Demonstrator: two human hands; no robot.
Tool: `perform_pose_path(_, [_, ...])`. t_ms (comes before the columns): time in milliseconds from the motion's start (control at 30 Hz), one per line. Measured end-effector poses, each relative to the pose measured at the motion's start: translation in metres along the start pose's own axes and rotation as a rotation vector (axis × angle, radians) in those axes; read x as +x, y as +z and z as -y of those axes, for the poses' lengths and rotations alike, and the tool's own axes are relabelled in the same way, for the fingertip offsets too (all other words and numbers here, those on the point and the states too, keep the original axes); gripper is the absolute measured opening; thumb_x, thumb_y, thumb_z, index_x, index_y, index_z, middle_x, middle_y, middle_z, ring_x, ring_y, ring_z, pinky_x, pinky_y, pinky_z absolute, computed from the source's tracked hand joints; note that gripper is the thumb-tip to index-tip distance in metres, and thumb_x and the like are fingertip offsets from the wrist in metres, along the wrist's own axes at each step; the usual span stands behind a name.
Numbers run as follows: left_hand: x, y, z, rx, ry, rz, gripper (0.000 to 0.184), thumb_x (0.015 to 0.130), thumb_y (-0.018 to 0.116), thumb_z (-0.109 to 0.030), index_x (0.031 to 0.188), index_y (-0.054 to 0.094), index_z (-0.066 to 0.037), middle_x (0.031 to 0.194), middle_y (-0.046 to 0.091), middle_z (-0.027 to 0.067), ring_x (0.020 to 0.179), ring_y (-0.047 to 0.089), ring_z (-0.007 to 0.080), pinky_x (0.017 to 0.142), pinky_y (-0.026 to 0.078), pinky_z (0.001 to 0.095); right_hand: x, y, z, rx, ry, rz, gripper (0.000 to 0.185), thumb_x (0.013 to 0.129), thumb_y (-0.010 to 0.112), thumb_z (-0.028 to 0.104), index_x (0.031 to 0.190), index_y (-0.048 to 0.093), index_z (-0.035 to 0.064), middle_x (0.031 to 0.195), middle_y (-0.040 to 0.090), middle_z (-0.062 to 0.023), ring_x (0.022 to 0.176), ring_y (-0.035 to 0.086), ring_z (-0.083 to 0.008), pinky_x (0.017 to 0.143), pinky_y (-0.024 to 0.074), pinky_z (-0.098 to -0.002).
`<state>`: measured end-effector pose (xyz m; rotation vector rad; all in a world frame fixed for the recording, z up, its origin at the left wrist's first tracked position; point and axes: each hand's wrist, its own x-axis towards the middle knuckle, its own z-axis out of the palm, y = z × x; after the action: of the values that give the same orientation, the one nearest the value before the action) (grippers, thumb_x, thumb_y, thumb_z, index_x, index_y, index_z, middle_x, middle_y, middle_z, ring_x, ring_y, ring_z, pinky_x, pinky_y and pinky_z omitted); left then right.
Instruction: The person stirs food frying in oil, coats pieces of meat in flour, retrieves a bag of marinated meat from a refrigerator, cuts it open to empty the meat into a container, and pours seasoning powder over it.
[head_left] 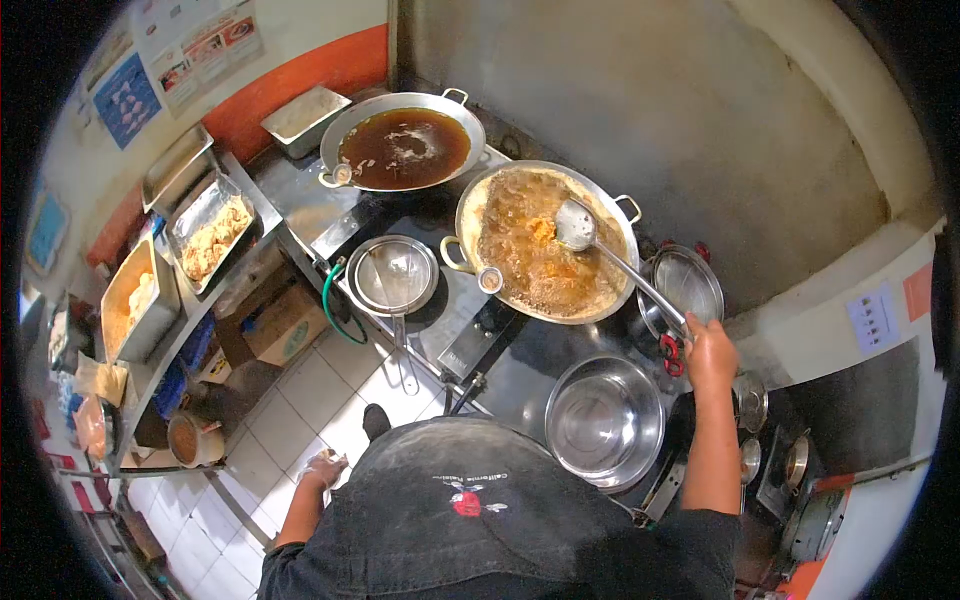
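My right hand point(711, 355) is closed around the long metal handle of a skimmer point(575, 225). The skimmer's round head is at the surface of bubbling oil in a wide wok point(630, 272), beside orange-brown frying pieces point(541, 231). A small round thermometer point(490, 280) sits at the wok's near-left rim. My left hand point(322, 468) hangs low at my side above the tiled floor, its fingers closed on something whitish, perhaps a cloth, too small to make out.
A second wok point(470, 110) of dark oil stands behind left. A strainer point(393, 275) rests near the stove's front edge, with a steel bowl point(605, 420) closer to me. Strainer baskets point(688, 285) sit at right. Metal trays of battered food point(212, 238) line the left shelf; a green hose point(330, 300) hangs down.
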<state>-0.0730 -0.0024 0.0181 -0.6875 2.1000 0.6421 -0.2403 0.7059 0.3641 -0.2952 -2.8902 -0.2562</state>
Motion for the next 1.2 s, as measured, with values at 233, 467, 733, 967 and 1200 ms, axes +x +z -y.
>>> perform_pose_path(233, [0.003, 0.002, 0.000, 0.041, 0.022, -0.005, 0.084, 0.087, 0.067, -0.062, 0.147, 0.053, -0.004, 0.140, 0.063, 0.0233, 0.131, 0.060, 0.0379, 0.110, 0.048, 0.0406, -0.005, -0.002, 0.024, 0.039, -0.027, -0.036, 0.042, 0.086, 0.075, 0.012, 0.127, 0.074, 0.0199, 0.099, 0.066, -0.0173, 0.087, 0.070, -0.0390, 0.075, 0.0576, -0.0494])
perform_pose_path(467, [-0.014, 0.011, 0.019, 0.113, -0.067, 0.024, 0.084, 0.089, 0.061, -0.064, 0.148, 0.053, -0.004, 0.148, 0.057, 0.0234, 0.137, 0.055, 0.0359, 0.114, 0.044, 0.0424, -0.004, -0.050, 0.004, -0.041, 0.013, -0.023, 0.044, 0.083, 0.078, 0.012, 0.126, 0.075, 0.0195, 0.100, 0.067, -0.0196, 0.088, 0.070, -0.0406, 0.078, 0.0577, -0.0490])
perform_pose_path(733, [0.039, 0.042, 0.054, 0.147, -0.041, 0.010, 0.081, 0.091, 0.061, -0.063, 0.148, 0.052, -0.006, 0.147, 0.057, 0.0224, 0.137, 0.055, 0.0370, 0.115, 0.043, 0.0436, 0.055, -0.158, 0.006, -0.324, -0.027, 0.057, 0.029, 0.075, 0.080, 0.010, 0.104, 0.081, 0.0141, 0.094, 0.075, -0.0177, 0.090, 0.072, -0.0390, 0.082, 0.0570, -0.0485])
perform_pose_path(967, [0.015, 0.028, 0.006, 0.110, -0.012, 0.057, 0.078, 0.094, 0.057, -0.064, 0.148, 0.053, -0.010, 0.150, 0.054, 0.0225, 0.137, 0.054, 0.0367, 0.115, 0.044, 0.0427, 0.124, -0.210, 0.064, -0.639, -0.138, 0.245, 0.018, 0.073, 0.080, 0.014, 0.091, 0.083, 0.0144, 0.093, 0.076, -0.0172, 0.086, 0.074, -0.0386, 0.080, 0.0594, -0.0469])
perform_pose_path(1200, [-0.003, 0.022, -0.003, 0.118, -0.023, 0.049, 0.077, 0.093, 0.058, -0.062, 0.148, 0.053, -0.010, 0.150, 0.056, 0.0214, 0.138, 0.055, 0.0367, 0.114, 0.043, 0.0435, 0.151, -0.162, 0.072, -0.559, -0.236, 0.475, 0.021, 0.073, 0.082, 0.019, 0.094, 0.083, 0.0162, 0.095, 0.077, -0.0147, 0.086, 0.074, -0.0354, 0.081, 0.0595, -0.0467])
